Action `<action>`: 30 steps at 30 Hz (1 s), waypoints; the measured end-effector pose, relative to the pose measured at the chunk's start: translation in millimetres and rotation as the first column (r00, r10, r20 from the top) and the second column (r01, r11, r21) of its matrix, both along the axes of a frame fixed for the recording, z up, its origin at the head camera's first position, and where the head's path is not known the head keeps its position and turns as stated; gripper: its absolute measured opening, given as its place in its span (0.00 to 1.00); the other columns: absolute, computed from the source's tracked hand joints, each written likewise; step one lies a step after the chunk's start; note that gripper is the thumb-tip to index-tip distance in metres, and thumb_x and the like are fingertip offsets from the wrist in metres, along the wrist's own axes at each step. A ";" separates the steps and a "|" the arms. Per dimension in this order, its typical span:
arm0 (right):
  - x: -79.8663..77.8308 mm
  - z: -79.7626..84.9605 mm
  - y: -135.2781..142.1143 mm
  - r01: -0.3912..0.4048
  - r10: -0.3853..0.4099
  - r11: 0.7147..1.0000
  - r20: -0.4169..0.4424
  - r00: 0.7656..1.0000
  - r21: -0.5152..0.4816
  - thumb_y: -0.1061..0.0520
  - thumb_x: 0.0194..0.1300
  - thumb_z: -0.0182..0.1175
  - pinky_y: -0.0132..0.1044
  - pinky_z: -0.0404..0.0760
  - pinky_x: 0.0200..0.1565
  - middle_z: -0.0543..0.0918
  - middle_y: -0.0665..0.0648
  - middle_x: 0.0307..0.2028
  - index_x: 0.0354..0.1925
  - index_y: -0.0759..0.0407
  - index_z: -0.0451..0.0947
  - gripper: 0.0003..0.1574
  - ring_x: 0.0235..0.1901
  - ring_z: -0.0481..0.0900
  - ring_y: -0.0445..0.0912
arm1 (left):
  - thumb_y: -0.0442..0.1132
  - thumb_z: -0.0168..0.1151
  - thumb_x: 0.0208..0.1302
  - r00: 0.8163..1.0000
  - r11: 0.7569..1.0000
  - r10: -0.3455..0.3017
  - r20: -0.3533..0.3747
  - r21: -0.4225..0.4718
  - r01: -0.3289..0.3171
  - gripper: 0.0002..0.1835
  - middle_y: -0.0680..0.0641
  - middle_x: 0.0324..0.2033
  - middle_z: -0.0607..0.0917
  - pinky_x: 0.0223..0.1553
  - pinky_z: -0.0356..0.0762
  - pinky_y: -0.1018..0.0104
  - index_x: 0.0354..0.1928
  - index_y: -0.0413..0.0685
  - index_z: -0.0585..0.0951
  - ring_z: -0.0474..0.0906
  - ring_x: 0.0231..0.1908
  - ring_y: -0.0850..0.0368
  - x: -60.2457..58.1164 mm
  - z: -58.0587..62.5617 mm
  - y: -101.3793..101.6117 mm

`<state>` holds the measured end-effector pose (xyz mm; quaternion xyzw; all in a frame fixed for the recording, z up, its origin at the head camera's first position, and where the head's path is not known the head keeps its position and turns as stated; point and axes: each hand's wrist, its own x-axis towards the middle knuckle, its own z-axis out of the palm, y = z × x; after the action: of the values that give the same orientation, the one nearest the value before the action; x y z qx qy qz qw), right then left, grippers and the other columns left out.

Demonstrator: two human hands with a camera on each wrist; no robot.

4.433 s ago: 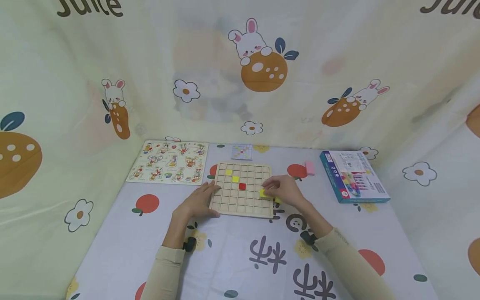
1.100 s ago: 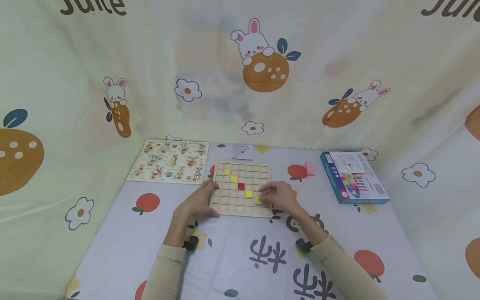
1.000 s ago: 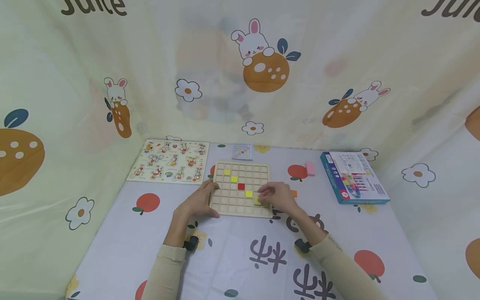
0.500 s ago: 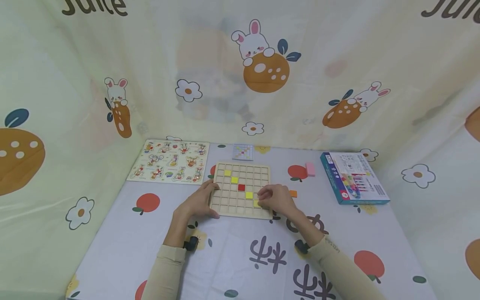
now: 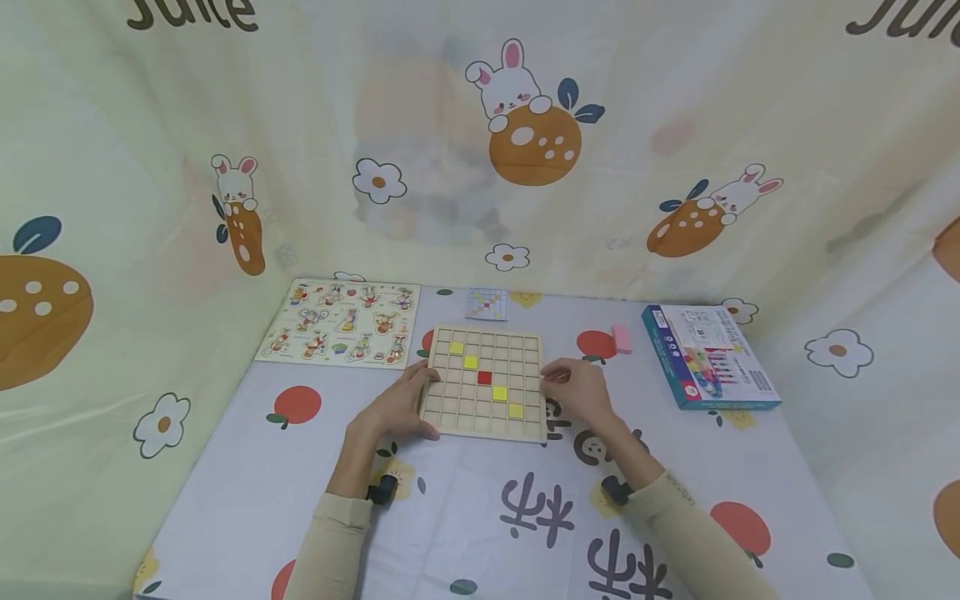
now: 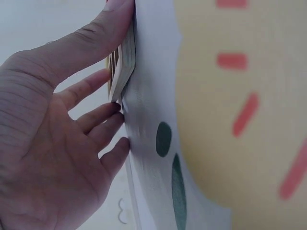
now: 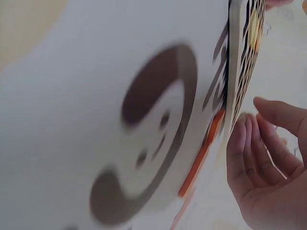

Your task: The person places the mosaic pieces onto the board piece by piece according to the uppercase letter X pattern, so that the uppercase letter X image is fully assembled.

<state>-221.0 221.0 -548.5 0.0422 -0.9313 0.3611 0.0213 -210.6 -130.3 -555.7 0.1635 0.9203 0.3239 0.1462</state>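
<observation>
Strip [image 7: 202, 154] in orange, right-wrist view only

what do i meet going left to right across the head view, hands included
Animal-picture board, left hand, wooden grid board, right hand, pink block, flat teal-sided box.

A small curtained-off booth with toys; whether it stands in a home, a school or a lab cannot be told. Pale rabbit-and-flower curtains [image 5: 442, 225] close in the far, left and right edges of the worktop [image 5: 442, 517], whose white surface is printed with red fruit and dark lettering. A picture board [image 5: 330, 323] lies at the far left corner, a colourful flat box [image 5: 708, 354] near the far right, a gridded board [image 5: 461, 407] between them.
</observation>
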 end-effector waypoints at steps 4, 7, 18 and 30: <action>-2.7 0.6 17.9 0.060 -0.060 0.997 -0.014 0.998 0.042 0.57 0.63 0.73 0.42 0.86 0.37 0.90 0.57 0.40 0.48 0.58 0.87 0.15 0.38 0.87 0.51 | 0.48 0.90 0.41 1.000 1.000 0.000 -0.003 0.001 0.000 0.53 0.44 0.83 0.51 0.77 0.58 0.47 0.70 0.53 0.69 0.51 0.80 0.41 1.5 -0.7 0.0; -3.7 0.9 28.2 0.061 -0.061 0.996 -0.004 0.998 0.064 0.57 0.62 0.74 0.44 0.86 0.38 0.90 0.59 0.42 0.49 0.60 0.87 0.16 0.39 0.88 0.52 | 0.47 0.89 0.41 1.000 1.000 0.002 -0.006 0.000 -0.002 0.53 0.44 0.83 0.51 0.77 0.59 0.47 0.70 0.53 0.70 0.51 0.80 0.41 2.2 -1.2 -0.3; -7.8 -8.9 29.4 0.022 -0.030 0.994 0.071 0.997 0.111 0.54 0.63 0.75 0.45 0.85 0.46 0.89 0.55 0.45 0.52 0.54 0.87 0.19 0.44 0.84 0.52 | 0.46 0.90 0.40 1.000 1.000 -0.009 -0.006 0.030 0.009 0.53 0.44 0.82 0.52 0.77 0.59 0.48 0.70 0.52 0.70 0.53 0.80 0.43 5.7 -1.6 -1.9; -16.1 -5.0 23.3 0.031 -0.033 0.998 0.025 0.999 0.052 0.61 0.60 0.76 0.39 0.85 0.37 0.87 0.54 0.36 0.48 0.57 0.87 0.17 0.36 0.83 0.50 | 0.46 0.90 0.39 1.000 0.999 0.002 -0.010 0.036 -0.002 0.53 0.45 0.82 0.53 0.77 0.59 0.48 0.70 0.51 0.70 0.55 0.79 0.44 11.7 -1.5 -2.4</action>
<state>-237.1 244.3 -553.5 0.0231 -0.9410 0.3372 0.0139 -198.8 -132.7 -557.2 0.1667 0.9152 0.3399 0.1384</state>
